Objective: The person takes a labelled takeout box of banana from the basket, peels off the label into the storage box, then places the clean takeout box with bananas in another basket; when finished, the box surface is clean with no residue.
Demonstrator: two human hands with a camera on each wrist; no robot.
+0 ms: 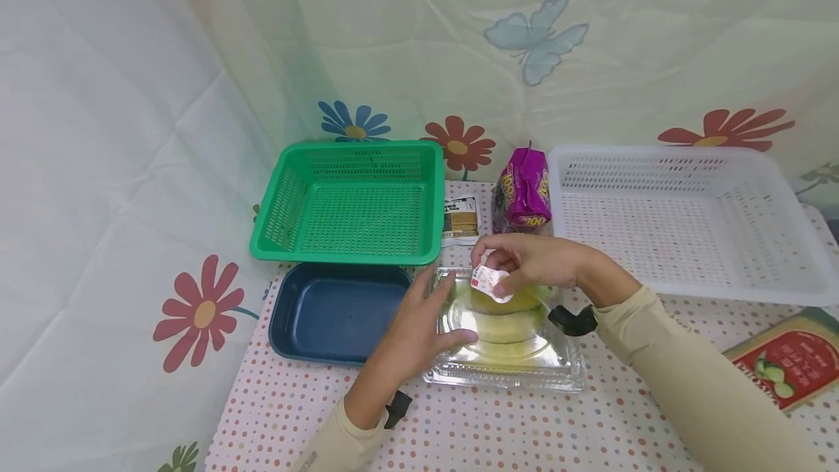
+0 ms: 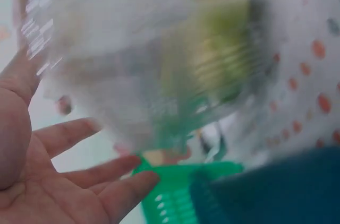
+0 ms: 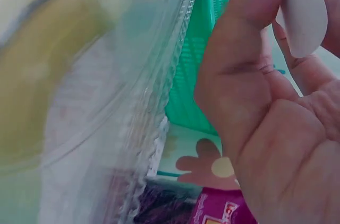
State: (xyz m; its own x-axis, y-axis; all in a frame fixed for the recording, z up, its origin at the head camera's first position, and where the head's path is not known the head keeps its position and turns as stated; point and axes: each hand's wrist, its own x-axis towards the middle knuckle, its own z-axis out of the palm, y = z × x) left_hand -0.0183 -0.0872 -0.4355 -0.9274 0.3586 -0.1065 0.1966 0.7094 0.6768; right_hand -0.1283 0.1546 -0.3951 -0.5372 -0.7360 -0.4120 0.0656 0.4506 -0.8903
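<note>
A clear plastic clamshell box [image 1: 505,355] with something yellow-green inside lies on the dotted tablecloth, blurred in both wrist views [image 2: 159,49] [image 3: 79,102]. My left hand [image 1: 419,326] rests flat on its left side, fingers straight [image 2: 69,176]. My right hand [image 1: 524,261] hovers over the box's far edge and pinches a small white sticker label [image 1: 488,282] between thumb and fingers; the label [image 3: 303,11] shows at the top of the right wrist view.
A green basket [image 1: 350,199] and a dark blue tray [image 1: 331,312] stand to the left. A white basket [image 1: 688,221] stands to the right. A purple packet [image 1: 522,191] and a small brown packet [image 1: 460,221] lie behind the box. A printed pack [image 1: 786,363] lies at the right edge.
</note>
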